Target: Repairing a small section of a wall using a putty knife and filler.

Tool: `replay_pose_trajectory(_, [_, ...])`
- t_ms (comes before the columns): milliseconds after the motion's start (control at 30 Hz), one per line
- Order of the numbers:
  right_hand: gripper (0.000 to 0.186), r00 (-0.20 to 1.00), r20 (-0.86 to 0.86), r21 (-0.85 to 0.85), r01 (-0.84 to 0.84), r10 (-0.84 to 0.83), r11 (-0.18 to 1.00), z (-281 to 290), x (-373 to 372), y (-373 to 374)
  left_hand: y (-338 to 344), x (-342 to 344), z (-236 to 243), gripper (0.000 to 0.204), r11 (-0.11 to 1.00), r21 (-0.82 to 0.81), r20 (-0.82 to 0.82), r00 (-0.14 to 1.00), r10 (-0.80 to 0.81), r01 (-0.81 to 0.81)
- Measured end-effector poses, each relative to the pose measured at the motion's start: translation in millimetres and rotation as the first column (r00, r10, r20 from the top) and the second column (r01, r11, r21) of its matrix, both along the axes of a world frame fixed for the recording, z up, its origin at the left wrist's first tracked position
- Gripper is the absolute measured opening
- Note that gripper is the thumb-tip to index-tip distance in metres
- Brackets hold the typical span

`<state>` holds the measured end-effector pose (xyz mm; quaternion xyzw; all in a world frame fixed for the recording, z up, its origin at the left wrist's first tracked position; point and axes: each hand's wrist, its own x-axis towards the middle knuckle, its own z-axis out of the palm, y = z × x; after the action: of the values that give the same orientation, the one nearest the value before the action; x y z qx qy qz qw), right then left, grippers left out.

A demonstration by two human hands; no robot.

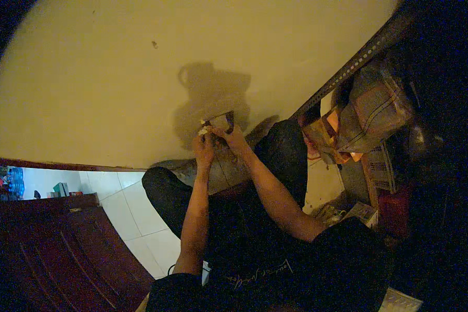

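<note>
Both hands are close together in front of a dim yellowish wall (114,93), low down near the tiled floor. My left hand (203,148) is closed, its fingertips pinched round a small whitish piece (205,130) too blurred to name. My right hand (235,141) reaches in from the right, its fingers bent and its thumb side at the same whitish piece. Just above the right fingers shows a pale, roughly rectangular patch with a dark edge (221,121); whether it is a recess or a small plate I cannot tell. Shadows of my head and hands fall on the wall above.
My bent knees in dark trousers frame the hands. At the right, bags (372,104) hang or stand beside a perforated metal strip (348,65), with a carton (363,213) lower down. A dark red panelled door (67,249) stands at the left, pale floor tiles (140,218) beside it.
</note>
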<state>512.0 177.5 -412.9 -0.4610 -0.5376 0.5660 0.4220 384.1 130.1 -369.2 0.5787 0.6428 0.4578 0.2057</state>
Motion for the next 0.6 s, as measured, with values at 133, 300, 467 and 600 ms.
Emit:
replay_pose_trajectory(133, [0.046, 0.962, 0.161, 0.045, 0.218, -0.222, 0.975, 1.3, -5.4, -2.1, 7.8, -2.5, -6.4, 0.027, 0.988, 0.149, 0.102, 0.994, 0.030, -0.045])
replay_pose_trajectory(300, [0.046, 0.997, 0.047, -0.036, 0.065, -0.063, 0.997, 15.6, 5.7, 4.4, 8.5, 4.9, 13.6, 0.027, 0.995, 0.099, 0.108, 0.994, -0.017, 0.006])
replay_pose_trajectory(467, [0.052, 0.989, -0.085, -0.128, 0.108, -0.119, 0.986, 49.4, 2.4, -6.7, 4.6, 4.2, 21.6, 0.026, 1.000, -0.023, 0.264, 0.964, 0.015, -0.009])
replay_pose_trajectory(600, [0.059, 0.998, 0.040, -0.008, 0.050, -0.050, 0.999, 53.1, 3.5, -12.2, 5.7, -4.8, 3.4, 0.026, 0.997, 0.080, 0.079, 0.997, -0.010, 0.004])
